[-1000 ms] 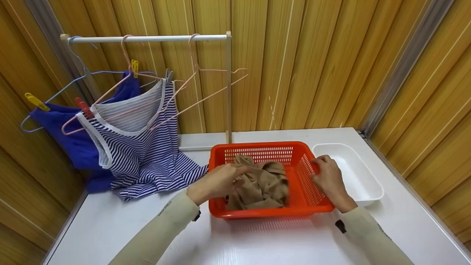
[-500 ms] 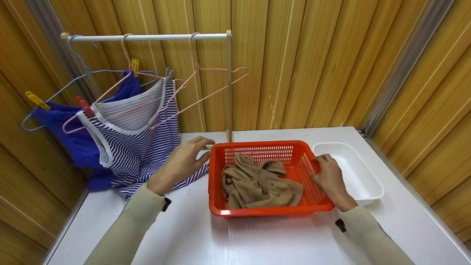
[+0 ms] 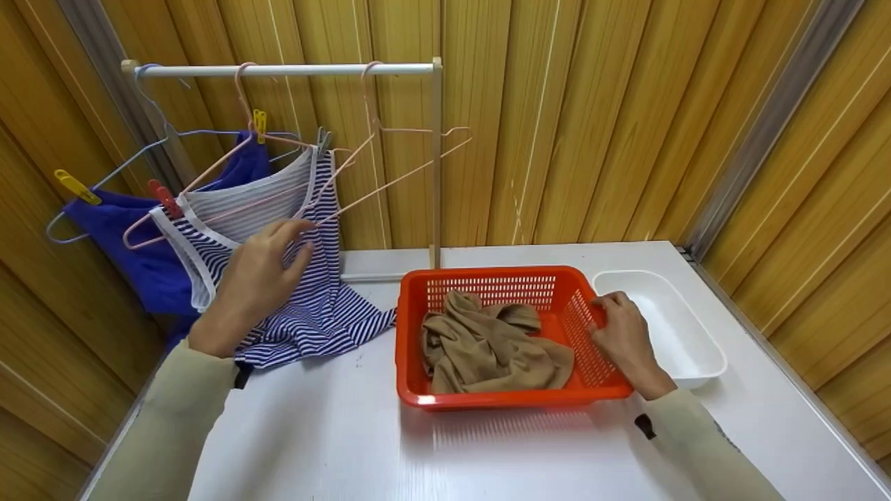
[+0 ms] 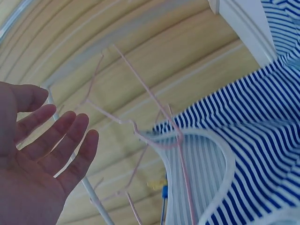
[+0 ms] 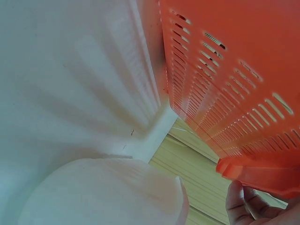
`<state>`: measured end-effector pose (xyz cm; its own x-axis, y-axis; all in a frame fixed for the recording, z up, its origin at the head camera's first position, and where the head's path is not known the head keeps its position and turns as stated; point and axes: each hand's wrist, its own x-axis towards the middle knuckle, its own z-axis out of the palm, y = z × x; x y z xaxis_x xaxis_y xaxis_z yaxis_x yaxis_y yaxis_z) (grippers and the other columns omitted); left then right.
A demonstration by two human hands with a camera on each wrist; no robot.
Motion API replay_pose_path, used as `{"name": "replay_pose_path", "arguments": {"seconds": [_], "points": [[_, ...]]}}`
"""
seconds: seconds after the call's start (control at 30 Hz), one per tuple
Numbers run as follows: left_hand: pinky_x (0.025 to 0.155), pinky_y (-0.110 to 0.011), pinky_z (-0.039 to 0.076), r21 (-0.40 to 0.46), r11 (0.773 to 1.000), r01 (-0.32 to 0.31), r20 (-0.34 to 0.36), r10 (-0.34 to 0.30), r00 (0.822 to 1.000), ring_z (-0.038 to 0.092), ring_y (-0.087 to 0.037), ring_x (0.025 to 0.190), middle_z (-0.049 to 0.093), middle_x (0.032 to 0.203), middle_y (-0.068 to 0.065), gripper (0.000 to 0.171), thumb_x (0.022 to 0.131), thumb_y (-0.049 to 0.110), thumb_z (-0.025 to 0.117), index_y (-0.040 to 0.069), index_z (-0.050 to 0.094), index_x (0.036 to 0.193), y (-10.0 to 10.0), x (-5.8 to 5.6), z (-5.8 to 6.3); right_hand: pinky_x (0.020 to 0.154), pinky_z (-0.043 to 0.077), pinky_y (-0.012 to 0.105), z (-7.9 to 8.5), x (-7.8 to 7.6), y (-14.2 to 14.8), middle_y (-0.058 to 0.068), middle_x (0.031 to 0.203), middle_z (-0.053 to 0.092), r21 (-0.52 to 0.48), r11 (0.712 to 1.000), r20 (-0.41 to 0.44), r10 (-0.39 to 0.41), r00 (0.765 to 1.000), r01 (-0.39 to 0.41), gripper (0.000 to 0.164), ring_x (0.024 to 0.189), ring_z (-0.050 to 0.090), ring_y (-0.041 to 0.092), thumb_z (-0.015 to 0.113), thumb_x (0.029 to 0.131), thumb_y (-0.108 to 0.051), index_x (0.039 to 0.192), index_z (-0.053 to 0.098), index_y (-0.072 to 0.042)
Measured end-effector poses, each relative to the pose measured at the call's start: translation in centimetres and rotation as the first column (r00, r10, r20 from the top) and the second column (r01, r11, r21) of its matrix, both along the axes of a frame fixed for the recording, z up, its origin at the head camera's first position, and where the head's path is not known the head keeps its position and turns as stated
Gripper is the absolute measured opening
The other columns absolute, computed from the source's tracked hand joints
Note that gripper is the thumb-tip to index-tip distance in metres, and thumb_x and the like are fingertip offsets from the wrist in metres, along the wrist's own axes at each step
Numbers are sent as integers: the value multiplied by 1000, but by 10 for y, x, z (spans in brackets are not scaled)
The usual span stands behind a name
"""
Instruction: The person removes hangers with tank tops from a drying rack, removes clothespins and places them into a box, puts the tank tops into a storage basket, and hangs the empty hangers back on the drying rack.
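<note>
My left hand is raised in front of the striped top, its fingers loosely bent and holding nothing. In the head view its fingertips overlap the lower end of a bare pink hanger; the left wrist view shows a gap between the hand and the pink hangers. My right hand grips the right rim of the red plastic basket, its thumb and fingers seen under the rim in the right wrist view. A crumpled brown cloth garment lies in the basket's left part.
A white rail on a wooden-ended stand bears the hangers. A blue garment hangs behind the striped top, with yellow clothespins and a red clothespin. A white tub stands right of the basket on the white table.
My left hand has let go of the brown garment, left the basket and moved left and up to the striped top. The garment now lies spread wider. The right hand stays on the rim.
</note>
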<state>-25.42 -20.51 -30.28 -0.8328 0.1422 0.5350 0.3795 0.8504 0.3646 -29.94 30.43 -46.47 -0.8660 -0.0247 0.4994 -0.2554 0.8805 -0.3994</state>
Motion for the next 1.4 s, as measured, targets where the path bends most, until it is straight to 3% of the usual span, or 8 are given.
{"name": "replay_pose_path", "arguments": {"seconds": [0.2,0.4,0.57,0.73,0.9,1.13,1.3,1.4], "points": [[97,-61,47,16,996,-84,-12,85,996,59,-43,114,61,128,-21,35,100,23,53,8,58,132,-27,5,14,85,47,56,-1,-1,1,24,103,60,-5,1000,-24,5,1000,-6,36,98,58,43,71,71,2,106,68,7],[92,-60,49,87,982,-166,-64,171,983,57,-44,115,58,132,-22,39,99,23,54,7,55,135,-55,8,25,86,47,57,-2,0,2,24,103,60,-10,1000,-19,3,1000,-3,37,98,58,44,72,71,3,107,67,8],[95,-60,47,152,964,-220,-127,240,963,57,-42,110,59,130,-22,42,98,21,55,7,52,137,-77,7,29,86,47,57,-2,0,1,24,103,59,-10,1000,-11,4,1000,-4,38,97,58,44,71,71,3,108,67,8],[97,-59,45,169,950,-264,-128,286,950,55,-43,109,58,127,-24,46,97,21,56,6,48,140,-96,5,29,86,48,56,-2,1,1,24,103,59,-15,1000,2,0,1000,0,38,97,58,43,73,72,3,109,67,7],[107,-63,36,191,938,-288,-61,304,951,46,-48,126,50,139,-25,55,98,24,55,7,38,147,-113,2,28,86,48,56,-3,0,2,23,104,59,-7,1000,-10,2,1000,-2,36,98,58,43,71,72,3,108,67,7],[108,-69,29,178,929,-323,87,312,946,33,-53,136,34,153,-27,68,99,36,49,10,20,155,-136,-8,23,87,47,56,-3,-1,2,23,105,59,-9,1000,-2,6,1000,-6,36,100,57,42,70,73,3,108,67,7],[107,-73,23,188,930,-317,245,268,932,25,-56,140,22,157,-30,75,100,45,45,9,11,157,-149,-15,17,88,47,56,-2,-1,2,23,105,59,-18,1000,14,5,1000,-5,37,100,57,42,69,73,2,109,66,8],[106,-73,24,173,935,-310,303,249,920,27,-58,137,23,156,-33,78,99,47,44,7,10,157,-152,-17,14,88,47,56,-1,-1,3,23,106,59,-26,1000,21,2,1000,-2,38,101,57,42,69,73,2,110,66,7]]}}
